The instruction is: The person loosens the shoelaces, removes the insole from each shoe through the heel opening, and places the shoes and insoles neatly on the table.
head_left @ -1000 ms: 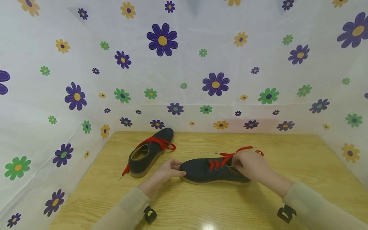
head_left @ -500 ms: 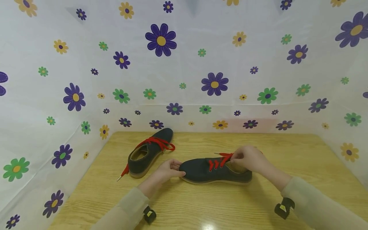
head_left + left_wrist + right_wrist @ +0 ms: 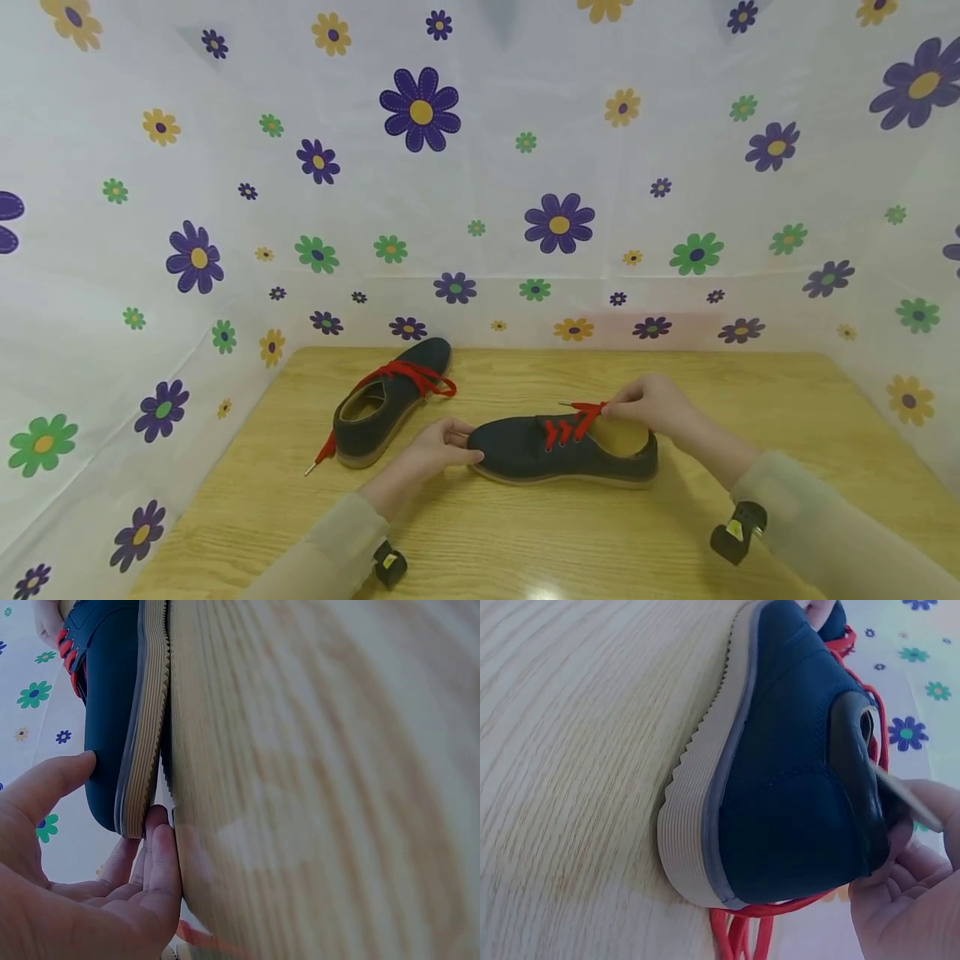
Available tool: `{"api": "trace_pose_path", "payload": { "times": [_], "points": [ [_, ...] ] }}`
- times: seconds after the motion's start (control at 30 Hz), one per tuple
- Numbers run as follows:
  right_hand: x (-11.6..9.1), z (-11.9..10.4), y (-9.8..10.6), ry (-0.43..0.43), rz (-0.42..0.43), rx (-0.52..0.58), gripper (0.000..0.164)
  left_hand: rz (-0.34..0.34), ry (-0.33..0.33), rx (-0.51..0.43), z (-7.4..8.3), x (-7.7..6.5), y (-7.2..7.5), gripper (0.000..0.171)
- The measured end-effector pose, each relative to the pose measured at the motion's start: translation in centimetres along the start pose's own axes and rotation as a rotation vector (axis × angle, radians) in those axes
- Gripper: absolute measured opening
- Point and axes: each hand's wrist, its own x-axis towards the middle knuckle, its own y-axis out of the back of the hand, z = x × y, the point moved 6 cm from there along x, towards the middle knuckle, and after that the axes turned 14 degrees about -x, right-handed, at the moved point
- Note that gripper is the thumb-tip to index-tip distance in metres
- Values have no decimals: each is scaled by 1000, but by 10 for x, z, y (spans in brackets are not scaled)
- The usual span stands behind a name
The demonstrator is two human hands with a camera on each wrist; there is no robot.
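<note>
On the left, a flowered sheet (image 3: 75,333) comes in along the slanting left edge of the wooden table (image 3: 517,533); it also walls the back edge and the right side. A wedge of wood lies between that left edge and the far shoe (image 3: 392,408), dark blue and red-laced, set at a slant with its toe up by the back edge; whether the toe touches the sheet I cannot tell. A lace end trails from its heel onto the wood. The left sleeve (image 3: 337,533) crosses the near side, and the left hand (image 3: 435,446) blocks the gap between the two shoes, thumb on the toe of the held shoe (image 3: 517,448), fingers bent against the edge of its sole. That shoe, also dark blue, sits sole down mid-table, toe leftward, with a strip of wood behind it and a wider stretch in front. Its red laces (image 3: 564,432) cross the upper, one tip pointing left. At its opening, thumb and fingertips of the right hand (image 3: 656,412) pinch a thin flap (image 3: 904,796); which part of the shoe it is, I cannot tell. The right sleeve (image 3: 795,508) spans the near right corner; between hand and right edge lies broad wood.
</note>
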Motion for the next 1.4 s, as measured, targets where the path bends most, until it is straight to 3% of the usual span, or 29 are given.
{"api": "trace_pose_path", "payload": {
  "times": [0.27,0.4,0.77,1.03,1.4],
  "points": [
    [3,16,-3,-53,-78,249,31,-10,-5,-13,-1,0,-1,45],
    [2,19,-2,-66,-105,322,32,-12,-1,-18,-2,0,0,45],
    [-7,16,9,-75,-15,61,23,-11,-1,-20,-1,1,-1,46],
    [-13,20,12,-5,51,27,22,-7,1,-14,1,-1,-1,46],
    [-21,24,11,70,68,49,20,-6,12,-13,0,0,0,46]
  ]
}}
